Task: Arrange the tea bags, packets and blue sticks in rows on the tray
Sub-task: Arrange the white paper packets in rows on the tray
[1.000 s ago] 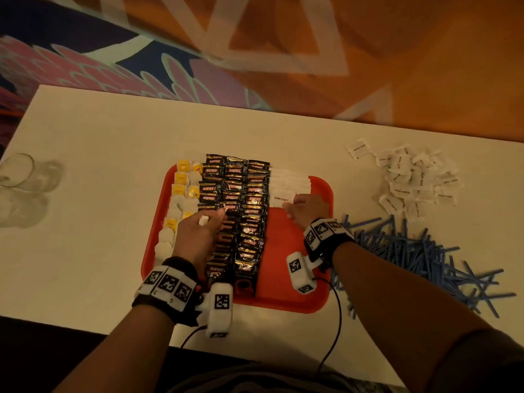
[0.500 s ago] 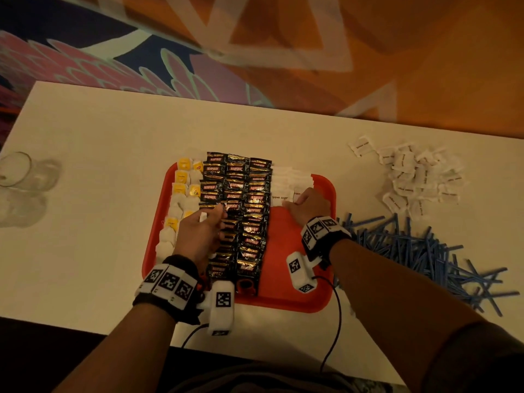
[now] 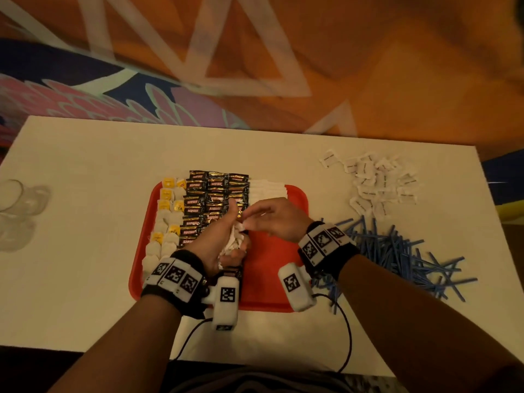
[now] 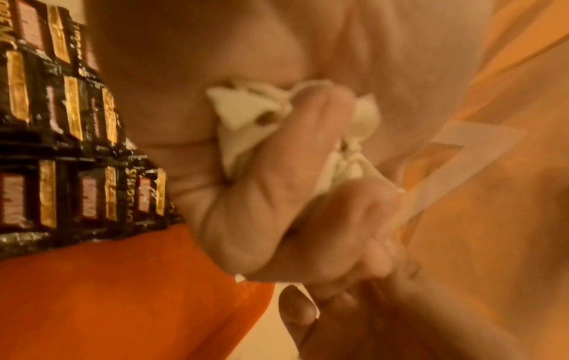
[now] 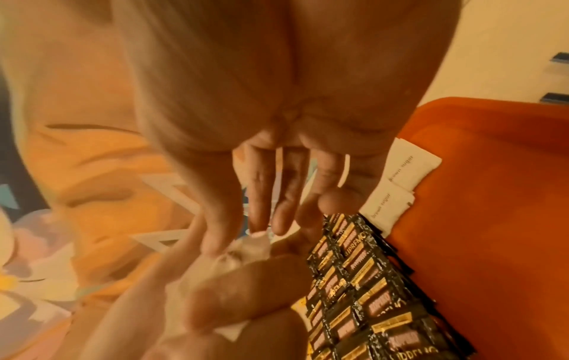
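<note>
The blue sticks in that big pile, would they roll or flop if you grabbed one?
The blue sticks look thin and straight, so probably stiff and light. They lie criss-crossed on the table, so lifting one may drag others. Whether they would roll, I cannot tell.

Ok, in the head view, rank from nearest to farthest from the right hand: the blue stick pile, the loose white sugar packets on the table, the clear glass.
From the right hand:
1. Pile of blue sticks, just to its right on the white table.
2. Loose white sugar packets, farther off at the back right.
3. Clear glass, far left edge, across the red tray.
</note>
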### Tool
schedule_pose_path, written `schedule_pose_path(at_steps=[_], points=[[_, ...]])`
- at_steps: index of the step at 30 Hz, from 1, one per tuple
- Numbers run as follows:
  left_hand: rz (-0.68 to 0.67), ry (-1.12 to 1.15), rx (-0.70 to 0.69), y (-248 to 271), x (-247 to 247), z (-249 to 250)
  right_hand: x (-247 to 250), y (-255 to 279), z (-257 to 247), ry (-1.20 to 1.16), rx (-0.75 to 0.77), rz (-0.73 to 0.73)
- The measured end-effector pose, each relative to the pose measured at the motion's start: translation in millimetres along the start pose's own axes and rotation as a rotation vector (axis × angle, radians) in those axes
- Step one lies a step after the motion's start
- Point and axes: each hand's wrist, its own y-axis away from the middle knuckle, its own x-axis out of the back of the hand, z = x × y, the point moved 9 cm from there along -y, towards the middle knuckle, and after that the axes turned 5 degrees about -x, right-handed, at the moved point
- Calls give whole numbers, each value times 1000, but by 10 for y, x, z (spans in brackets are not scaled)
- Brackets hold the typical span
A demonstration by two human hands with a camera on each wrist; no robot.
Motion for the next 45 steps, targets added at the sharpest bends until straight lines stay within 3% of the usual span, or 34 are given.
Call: schedule_pose_path(at_steps=[3, 6, 11, 17, 22, 27, 34, 39, 45], points=[[-139, -11, 43, 54, -309, -37, -21, 175, -115, 43, 58, -46], [-169, -63, 3, 93, -431, -13, 155, 315, -76, -52, 18, 77], [-45, -138, -173, 75, -364, 47, 509, 506, 66, -241, -48, 334], [147, -223, -380, 139, -336, 222, 573, 623, 16, -156, -24, 373], [248, -176, -446, 156, -321, 270, 740, 746, 123, -335, -27, 576], [314, -129, -462, 159, -307, 265, 480, 695, 168, -306, -66, 385], [284, -47, -392, 104, -275, 163, 568, 637, 336, -540, -76, 509], [315, -110, -414, 119, -268, 196, 573, 640, 227, -298, -21, 506], [452, -243, -543, 164, -132, 300, 350, 558, 262, -206, -44, 307]])
